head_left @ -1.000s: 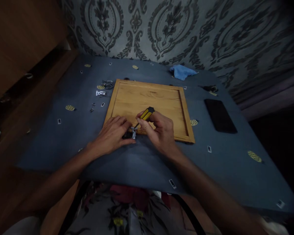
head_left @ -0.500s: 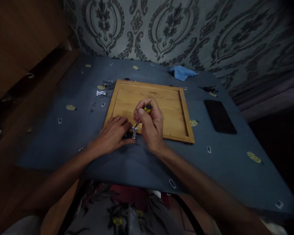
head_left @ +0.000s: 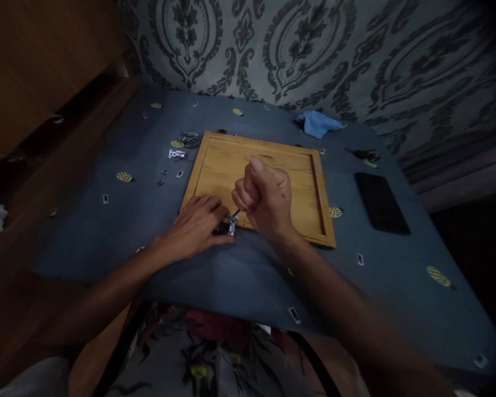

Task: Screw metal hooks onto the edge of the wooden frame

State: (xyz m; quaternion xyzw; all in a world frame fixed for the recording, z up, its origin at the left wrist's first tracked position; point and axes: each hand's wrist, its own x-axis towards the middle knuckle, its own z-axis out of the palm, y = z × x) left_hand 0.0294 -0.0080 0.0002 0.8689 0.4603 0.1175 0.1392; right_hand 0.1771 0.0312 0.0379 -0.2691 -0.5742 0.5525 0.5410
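A framed wooden cabinet door (head_left: pixel 219 165) lies flat on the cloth-covered table. At its near edge sits a metal hinge (head_left: pixel 232 226). My left hand (head_left: pixel 200 223) presses over that edge, its fingers on the frame and its thumb along the near side of the hinge. In my closed right hand (head_left: pixel 267 196) is a screwdriver; its thin shaft (head_left: pixel 236 213) slants down to the hinge, while the fist hides the handle. Whether the tip sits in a screw is too small to tell.
Left of the door lie a second hinge (head_left: pixel 177 154), several screws (head_left: pixel 162 181) and a coiled dark cable (head_left: pixel 190 140). A blue cloth (head_left: pixel 319 124), a black flat case (head_left: pixel 381 203) and another dark cable (head_left: pixel 366 155) are to the right. The patterned wall (head_left: pixel 248 55) borders the far side.
My right fist has turned over around the screwdriver, hiding the yellow and black handle that showed before. My left hand stays at the hinge. The whole view has shifted slightly.
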